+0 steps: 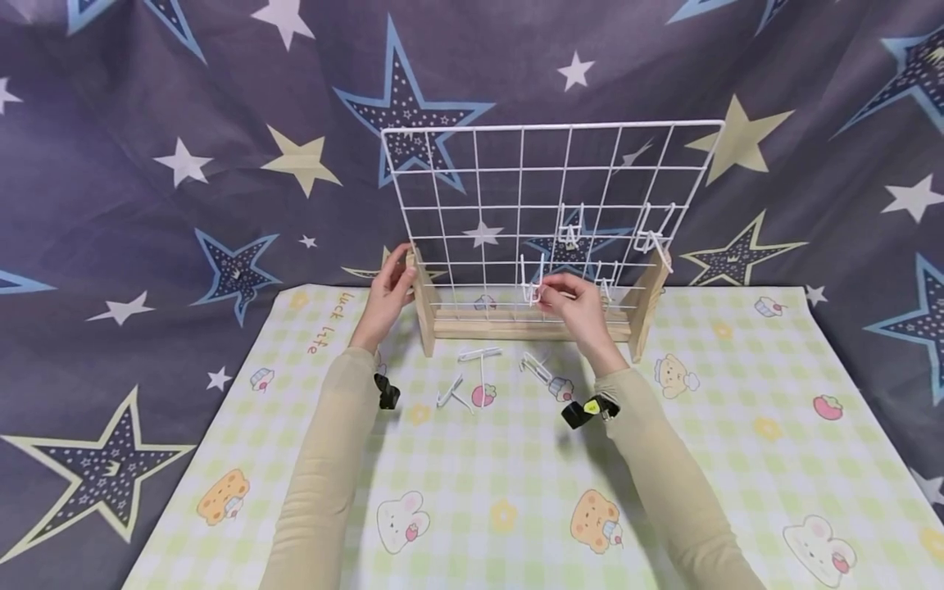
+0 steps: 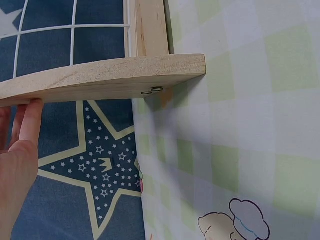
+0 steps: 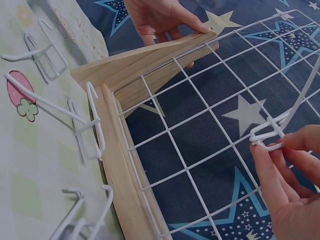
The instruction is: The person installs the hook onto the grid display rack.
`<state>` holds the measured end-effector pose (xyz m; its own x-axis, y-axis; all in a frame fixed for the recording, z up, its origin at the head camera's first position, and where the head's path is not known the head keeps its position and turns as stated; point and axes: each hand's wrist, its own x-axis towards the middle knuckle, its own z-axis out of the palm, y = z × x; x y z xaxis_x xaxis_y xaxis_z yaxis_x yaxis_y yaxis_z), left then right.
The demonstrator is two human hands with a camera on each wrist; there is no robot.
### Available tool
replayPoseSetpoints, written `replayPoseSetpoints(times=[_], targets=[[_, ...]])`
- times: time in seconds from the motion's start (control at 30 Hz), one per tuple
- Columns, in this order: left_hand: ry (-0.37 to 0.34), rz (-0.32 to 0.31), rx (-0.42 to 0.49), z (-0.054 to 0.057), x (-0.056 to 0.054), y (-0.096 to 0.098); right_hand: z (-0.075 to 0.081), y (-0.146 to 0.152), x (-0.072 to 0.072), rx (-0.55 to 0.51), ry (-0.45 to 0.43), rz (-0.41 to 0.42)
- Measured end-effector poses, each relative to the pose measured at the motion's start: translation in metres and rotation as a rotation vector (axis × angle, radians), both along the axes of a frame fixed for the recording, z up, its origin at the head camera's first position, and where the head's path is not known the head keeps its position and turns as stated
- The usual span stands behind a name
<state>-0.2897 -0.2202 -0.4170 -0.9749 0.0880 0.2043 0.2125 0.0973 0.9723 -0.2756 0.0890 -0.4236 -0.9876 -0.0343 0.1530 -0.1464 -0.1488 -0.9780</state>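
Observation:
A white wire grid (image 1: 498, 170) stands upright in a wooden base. My left hand (image 1: 389, 287) holds the base's left wooden side panel (image 1: 423, 307) near its upper end, fingertips against the wood in the left wrist view. With thumb and fingers, my right hand (image 1: 577, 307) pinches a white wire hook (image 3: 272, 134) at the lower middle of the grid. The hook overlaps the grid wires there, its prong pointing up and right in the right wrist view. Other white hooks hang on the grid's right part, one at mid-height (image 1: 570, 233) and one near the right edge (image 1: 652, 233).
Several loose white hooks lie on the checked tablecloth in front of the base, among them a left one (image 1: 454, 395), a middle one (image 1: 481, 360) and a right one (image 1: 537, 369). A dark star-patterned cloth (image 1: 243, 98) hangs behind the grid. The right wooden side panel (image 1: 646, 315) stands beyond my right hand.

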Motion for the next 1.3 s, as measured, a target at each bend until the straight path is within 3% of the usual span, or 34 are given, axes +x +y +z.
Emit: replayPoseSetpoints(times=[0.17, 0.33, 0.53, 1.3], targets=[[0.007, -0.011, 0.016, 0.001, 0.001, 0.001, 0.0, -0.003, -0.003, -0.024, -0.033, -0.016], [0.017, -0.016, 0.022, 0.002, 0.002, 0.0, 0.001, -0.004, -0.004, -0.032, -0.007, -0.024], [0.01, -0.016, 0.039, 0.003, 0.003, 0.0, -0.002, -0.004, -0.004, 0.007, -0.011, -0.02], [0.002, -0.011, 0.022, 0.002, 0.003, 0.001, -0.007, -0.006, -0.002, -0.007, -0.035, -0.033]])
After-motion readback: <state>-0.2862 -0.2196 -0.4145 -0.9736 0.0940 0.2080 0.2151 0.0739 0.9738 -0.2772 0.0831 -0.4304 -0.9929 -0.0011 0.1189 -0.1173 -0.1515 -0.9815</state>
